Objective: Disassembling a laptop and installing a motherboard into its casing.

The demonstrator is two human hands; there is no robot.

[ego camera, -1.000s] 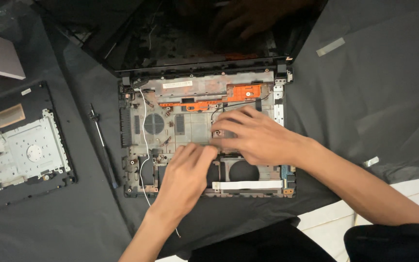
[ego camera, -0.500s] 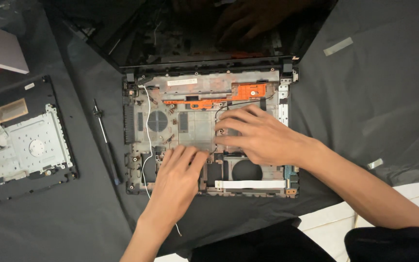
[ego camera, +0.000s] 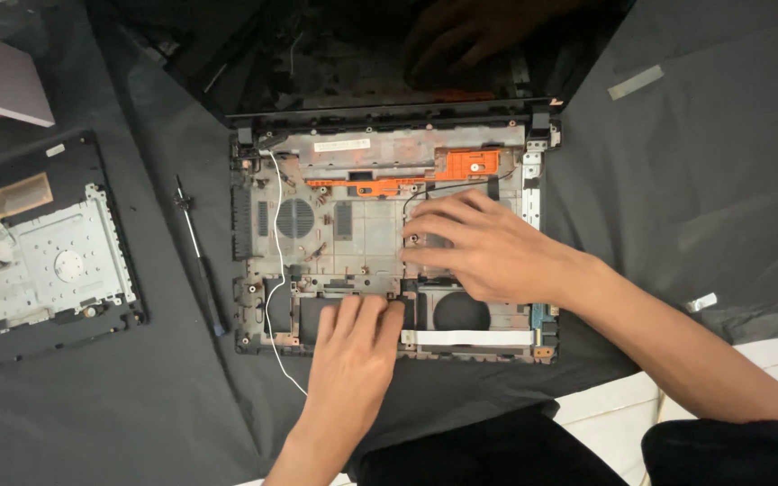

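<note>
- Opened laptop base (ego camera: 335,225) lies on the dark cloth (ego camera: 695,180), screwdriver (ego camera: 198,256) just left of it.
- Left hand (ego camera: 348,346) flat, fingers together, pressing the base's front edge.
- Right hand (ego camera: 483,247) spread, empty, on its right half.
- Judged step: seating or freeing an inner part; next needs fingertip purchase.
</note>
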